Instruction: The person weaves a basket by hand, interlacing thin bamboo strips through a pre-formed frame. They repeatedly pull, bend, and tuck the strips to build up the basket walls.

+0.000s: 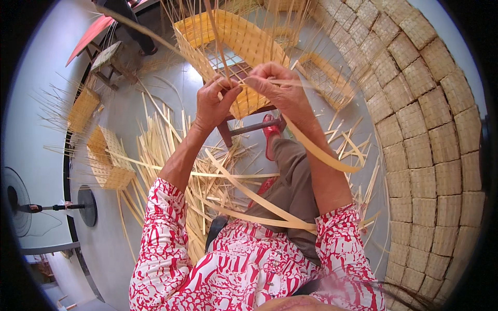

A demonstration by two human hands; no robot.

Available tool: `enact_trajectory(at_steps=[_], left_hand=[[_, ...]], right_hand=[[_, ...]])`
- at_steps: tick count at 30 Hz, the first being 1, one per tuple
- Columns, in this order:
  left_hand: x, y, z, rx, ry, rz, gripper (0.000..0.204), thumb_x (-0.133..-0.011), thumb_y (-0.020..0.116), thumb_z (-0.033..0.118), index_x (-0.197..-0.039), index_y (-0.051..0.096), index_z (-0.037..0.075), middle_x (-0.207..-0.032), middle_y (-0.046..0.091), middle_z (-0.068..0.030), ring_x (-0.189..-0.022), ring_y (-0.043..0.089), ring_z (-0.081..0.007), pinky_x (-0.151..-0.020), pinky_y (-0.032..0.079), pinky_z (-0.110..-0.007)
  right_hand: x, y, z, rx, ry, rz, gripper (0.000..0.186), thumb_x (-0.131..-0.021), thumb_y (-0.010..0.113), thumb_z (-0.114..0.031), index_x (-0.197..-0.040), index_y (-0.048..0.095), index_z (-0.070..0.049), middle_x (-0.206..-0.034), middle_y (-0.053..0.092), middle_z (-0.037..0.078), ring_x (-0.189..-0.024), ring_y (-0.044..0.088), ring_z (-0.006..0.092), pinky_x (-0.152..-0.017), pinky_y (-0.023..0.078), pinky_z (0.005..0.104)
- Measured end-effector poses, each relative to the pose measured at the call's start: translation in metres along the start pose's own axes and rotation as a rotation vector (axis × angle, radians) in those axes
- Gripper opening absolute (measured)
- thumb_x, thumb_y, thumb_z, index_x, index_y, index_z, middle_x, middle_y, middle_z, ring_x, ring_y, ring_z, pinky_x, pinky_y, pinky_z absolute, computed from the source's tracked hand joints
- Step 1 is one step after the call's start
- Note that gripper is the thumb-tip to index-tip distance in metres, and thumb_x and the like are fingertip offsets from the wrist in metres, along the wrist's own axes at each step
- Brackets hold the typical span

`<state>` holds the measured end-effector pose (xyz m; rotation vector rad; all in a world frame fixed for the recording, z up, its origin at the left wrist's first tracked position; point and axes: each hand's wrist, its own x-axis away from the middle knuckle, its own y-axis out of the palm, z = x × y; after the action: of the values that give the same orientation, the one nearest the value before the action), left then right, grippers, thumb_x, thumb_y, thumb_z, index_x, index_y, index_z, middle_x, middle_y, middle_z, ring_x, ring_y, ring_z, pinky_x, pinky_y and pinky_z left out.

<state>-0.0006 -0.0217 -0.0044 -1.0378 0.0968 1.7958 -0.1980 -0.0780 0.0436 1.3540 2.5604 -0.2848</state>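
A partly woven bamboo basket [236,39] rests on a low wooden stool [224,133] in front of me, its long upright strips sticking out at the far rim. At its near corner my left hand [215,98] is closed, thumb and fingers pinching a bamboo strip at the rim. Close beside it, my right hand [280,90] is closed on another bamboo strip [321,155], whose loose end curls down past my right forearm. The fingertips of both hands almost meet, and the exact spot where the strips cross is partly hidden.
Loose bamboo strips [161,135] lie heaped on the floor at left and across my lap. Two unfinished baskets [109,173] stand far left near a fan [18,199]. Another basket frame [327,78] sits beyond my right hand. Stacked woven baskets [415,140] line the right wall.
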Motion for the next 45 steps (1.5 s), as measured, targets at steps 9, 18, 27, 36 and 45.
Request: enact_trajectory(at_steps=[9, 18, 27, 36, 45], left_hand=[[0.002, 0.002, 0.001, 0.023, -0.029, -0.002, 0.009, -0.085, 0.075, 0.007, -0.086, 0.068, 0.002, -0.081, 0.066, -0.0065, -0.067, 0.063, -0.0139, -0.061, 0.051, -0.028], [0.001, 0.007, 0.002, 0.042, -0.039, 0.020, 0.008, -0.085, 0.076, 0.007, -0.088, 0.070, 0.002, -0.083, 0.068, -0.0067, -0.069, 0.065, -0.0149, -0.062, 0.052, -0.028], [-0.002, 0.001, 0.012, 0.002, -0.070, -0.027, 0.012, -0.082, 0.080, 0.011, -0.090, 0.074, 0.004, -0.076, 0.066, -0.0040, -0.070, 0.064, -0.0140, -0.063, 0.052, -0.029], [0.007, 0.017, 0.006, 0.255, -0.192, 0.119, 0.009, -0.085, 0.077, 0.006, -0.093, 0.074, 0.004, -0.082, 0.064, -0.0009, -0.072, 0.056, -0.0079, -0.064, 0.045, -0.024], [0.010, 0.025, 0.012, 0.368, -0.164, 0.116, 0.004, -0.090, 0.071, 0.003, -0.091, 0.068, 0.002, -0.083, 0.061, 0.0019, -0.073, 0.050, -0.0054, -0.064, 0.040, -0.021]], right_hand=[[-0.008, -0.005, -0.009, -0.121, -0.075, 0.311, 0.014, -0.095, 0.063, -0.012, -0.104, 0.062, -0.001, -0.102, 0.064, 0.005, -0.087, 0.055, 0.0085, -0.075, 0.048, 0.0244], [-0.020, -0.037, -0.006, -0.059, -0.103, 0.637, 0.033, -0.099, 0.047, -0.026, -0.104, 0.063, 0.002, -0.098, 0.063, 0.008, -0.089, 0.056, 0.0160, -0.087, 0.046, 0.0321], [-0.033, -0.063, 0.001, -0.020, 0.004, 0.497, 0.027, -0.096, 0.054, -0.021, -0.106, 0.068, 0.000, -0.093, 0.067, 0.007, -0.083, 0.059, 0.0124, -0.075, 0.048, 0.0264], [-0.030, -0.074, 0.012, -0.825, 0.169, 0.830, 0.038, -0.104, 0.039, -0.030, -0.095, 0.057, 0.002, -0.088, 0.063, 0.018, -0.080, 0.064, 0.0331, -0.078, 0.057, 0.0474], [-0.023, -0.105, 0.032, -1.192, 0.280, 0.785, 0.018, -0.101, 0.045, -0.012, -0.105, 0.050, 0.004, -0.106, 0.062, 0.026, -0.098, 0.063, 0.0441, -0.092, 0.055, 0.0591]])
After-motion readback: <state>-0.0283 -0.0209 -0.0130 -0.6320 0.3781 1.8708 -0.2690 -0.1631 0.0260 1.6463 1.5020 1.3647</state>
